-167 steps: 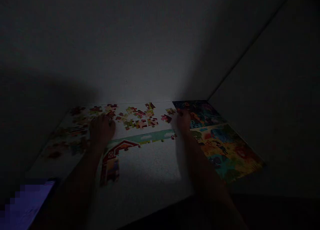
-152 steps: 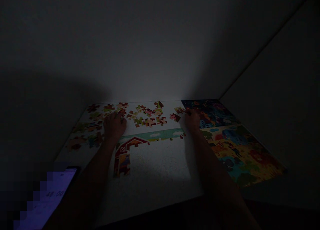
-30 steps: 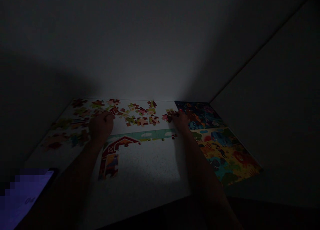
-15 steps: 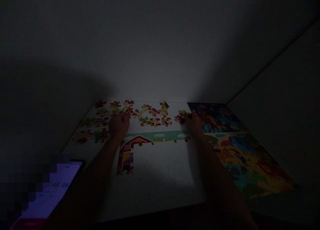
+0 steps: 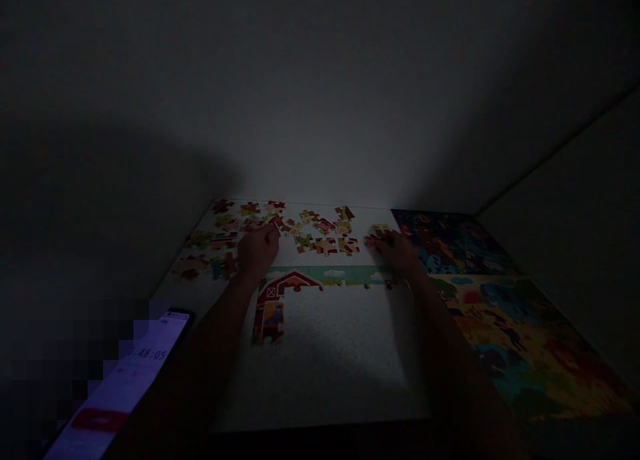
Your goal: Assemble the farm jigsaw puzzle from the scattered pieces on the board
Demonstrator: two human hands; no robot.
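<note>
Loose jigsaw pieces (image 5: 325, 237) lie scattered in a band across the far part of a white puzzle board (image 5: 340, 360), with more at its left (image 5: 215, 250). My left hand (image 5: 257, 250) rests among them, fingertips at a red piece (image 5: 274, 224). My right hand (image 5: 397, 252) lies on the board's far right, fingers against a pink piece (image 5: 371, 242) and a pale piece (image 5: 382, 229). Below the hands, joined pieces form a green strip (image 5: 330, 275) and a red barn (image 5: 275, 307). The dim light hides any grip.
A large colourful puzzle picture (image 5: 515, 333) lies to the right of the board. A phone (image 5: 135, 373) with a lit screen showing a clock sits at the lower left. A pale wall (image 5: 310, 113) rises behind the board.
The whole scene has shifted right in the view as my head moved. Both hands stay close to the same pieces, and the phone shows more fully.
</note>
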